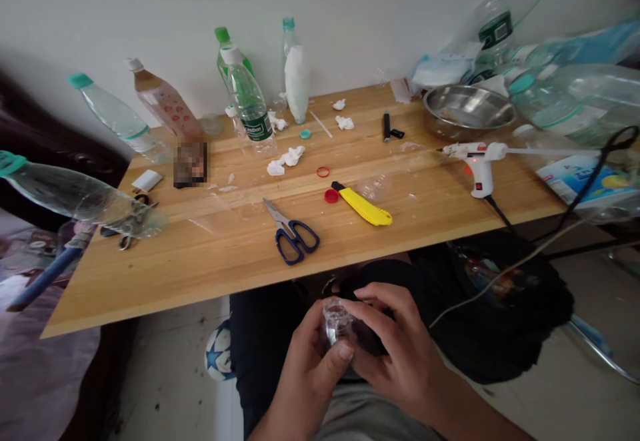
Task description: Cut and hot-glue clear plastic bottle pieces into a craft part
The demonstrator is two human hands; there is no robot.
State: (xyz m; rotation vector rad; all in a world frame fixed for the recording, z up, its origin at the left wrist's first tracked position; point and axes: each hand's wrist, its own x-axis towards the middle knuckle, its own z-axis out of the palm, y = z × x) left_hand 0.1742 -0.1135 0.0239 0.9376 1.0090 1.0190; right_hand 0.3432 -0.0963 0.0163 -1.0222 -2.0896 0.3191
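Above my lap, in front of the table edge, both hands hold a clear plastic bottle [336, 318], its open neck facing up. My left hand [313, 354] wraps its left side, thumb pressed against the front. My right hand [395, 338] curls round the other side, fingers near the rim. The lower part of the bottle is hidden by my hands. On the table just beyond lie blue-handled scissors [293, 233], a yellow utility knife [364, 206], a red bottle cap [331, 196] and a red ring [323, 172].
A white glue gun [477, 164] with a lit red light stands at the right, its cord trailing off the edge. Behind it sits a metal bowl [470, 109]. Several bottles, including a Cestbon bottle [254, 118], line the wall. Crumpled tissue [286, 160] lies mid-table; a ball [220, 353] rests on the floor.
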